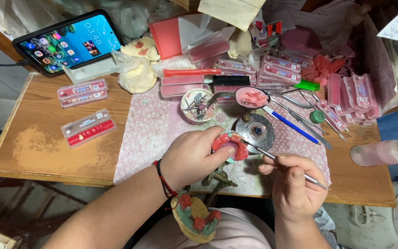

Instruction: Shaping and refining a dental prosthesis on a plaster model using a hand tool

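My left hand (193, 156) grips a red wax denture model (232, 144) on a pale teal base, over the front of the patterned mat (148, 133). My right hand (295, 184) holds a thin metal wax tool (272, 157) like a pen, and its tip touches the red wax on the model's right side. A brass-coloured articulator frame (217, 179) sits just under the left hand. A second model (194, 216) with red and green wax lies on my lap below the left wrist.
A round metal burner (254, 131), a spoon of pink wax (251, 97) and a tin of burs (199, 106) stand behind the hands. Several clear boxes of teeth (88, 128) lie left and at the back right. A phone (70, 41) leans at back left. A pink bottle (383, 153) lies at right.
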